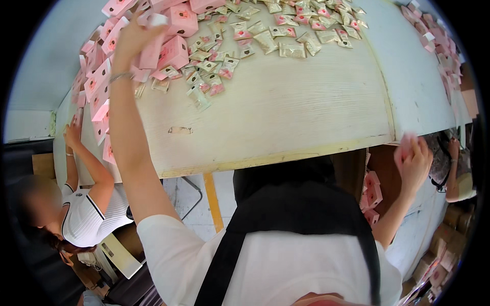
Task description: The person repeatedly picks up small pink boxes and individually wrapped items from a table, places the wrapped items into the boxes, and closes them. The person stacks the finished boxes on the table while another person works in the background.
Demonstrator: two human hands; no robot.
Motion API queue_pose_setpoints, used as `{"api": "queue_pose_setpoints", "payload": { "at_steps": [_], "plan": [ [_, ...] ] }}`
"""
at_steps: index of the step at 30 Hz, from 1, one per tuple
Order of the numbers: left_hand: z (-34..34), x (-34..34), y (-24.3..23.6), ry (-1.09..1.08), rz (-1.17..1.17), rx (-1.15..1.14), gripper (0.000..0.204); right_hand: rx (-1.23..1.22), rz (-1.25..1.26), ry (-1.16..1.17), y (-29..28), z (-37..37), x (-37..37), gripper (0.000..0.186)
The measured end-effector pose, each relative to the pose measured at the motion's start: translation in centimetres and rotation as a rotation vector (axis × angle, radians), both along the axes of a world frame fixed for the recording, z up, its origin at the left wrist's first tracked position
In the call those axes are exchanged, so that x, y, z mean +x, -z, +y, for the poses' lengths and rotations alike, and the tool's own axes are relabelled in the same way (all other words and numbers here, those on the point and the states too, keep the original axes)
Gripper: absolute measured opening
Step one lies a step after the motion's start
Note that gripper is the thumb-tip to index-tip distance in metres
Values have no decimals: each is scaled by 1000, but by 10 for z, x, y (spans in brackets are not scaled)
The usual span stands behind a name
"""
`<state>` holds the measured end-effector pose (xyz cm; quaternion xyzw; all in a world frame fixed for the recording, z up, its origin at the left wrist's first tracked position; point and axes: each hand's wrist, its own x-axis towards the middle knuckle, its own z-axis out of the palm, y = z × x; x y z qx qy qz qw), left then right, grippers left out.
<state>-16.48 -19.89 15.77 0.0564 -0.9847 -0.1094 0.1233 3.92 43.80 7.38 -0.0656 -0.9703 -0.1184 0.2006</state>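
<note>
My left hand (137,38) reaches far out over the table's left side, its fingers closed round a small pink box (151,51) with a white end, among the heaped boxes. At the right, past the table's front edge, my right hand (417,166) is closed on another pink box (405,149), smeared by motion. Below that hand, several pink boxes (373,191) lie in a brown carton (384,160). Many small wrapped sachets (265,41), gold and pink, are strewn across the far part of the table (286,107).
More pink boxes (97,84) are piled along the table's left edge. A co-worker in a white top (97,214) handles boxes at the left. Another person's arm (453,163) shows at the far right, near a further heap of pink boxes (434,41). Cartons (444,245) stand at lower right.
</note>
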Motion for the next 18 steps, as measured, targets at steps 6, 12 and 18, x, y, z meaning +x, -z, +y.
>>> {"api": "queue_pose_setpoints", "payload": {
  "at_steps": [6,12,18],
  "plan": [
    [-7,60,10,95,412,1410,56,-493,15,-450,15,-82,-70,39],
    [6,157,143,362,161,1905,67,-205,-18,-969,59,-262,-203,62],
    [106,203,115,364,190,1543,132,-295,-188,-912,80,-247,-157,55]
  ]
}}
